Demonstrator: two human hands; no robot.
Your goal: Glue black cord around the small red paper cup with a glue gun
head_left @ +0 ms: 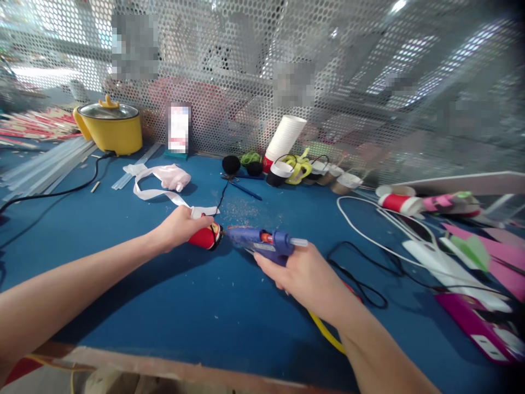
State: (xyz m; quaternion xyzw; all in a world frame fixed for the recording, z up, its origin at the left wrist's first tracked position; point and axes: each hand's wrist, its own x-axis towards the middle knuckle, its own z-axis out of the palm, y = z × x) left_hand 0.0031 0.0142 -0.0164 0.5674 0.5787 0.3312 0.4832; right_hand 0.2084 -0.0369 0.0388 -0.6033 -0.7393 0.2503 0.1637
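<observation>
My fingers (pixel 192 219) on the left hand (pixel 180 227) are curled over a small red cup (pixel 205 238) lying on its side, pressed down on it so it stays pinned to the blue desk (pixel 197 312); a strip of white ribbon (pixel 162 192) runs out from under that hand toward the far edge. My right hand (pixel 305 273) is wrapped tight around the grip of a blue glue gun (pixel 262 242), fingers closed on the handle, and its nozzle points left, touching or just short of the cup's open end; I cannot tell which. A clear glue stick pokes out of the gun's back, and a yellow cord (pixel 326 331) trails from under my wrist toward the near edge. All of this sits around the middle of the desk. Just right of my hand a black cable (pixel 361 282) loops on the surface, and a white cable (pixel 369 235) curves beyond it. Along the far edge, against the perforated metal screen (pixel 328 65), stand a leaning stack of white cups (pixel 285 137), black pom-poms (pixel 232 164) and a few small cups. At the far left corner sits a yellow electric pot (pixel 110 127) with clear glue sticks (pixel 49 164) lying beside it. Toward the right edge lie pink and green foam pieces (pixel 484 249) and a red spool (pixel 396 202).
</observation>
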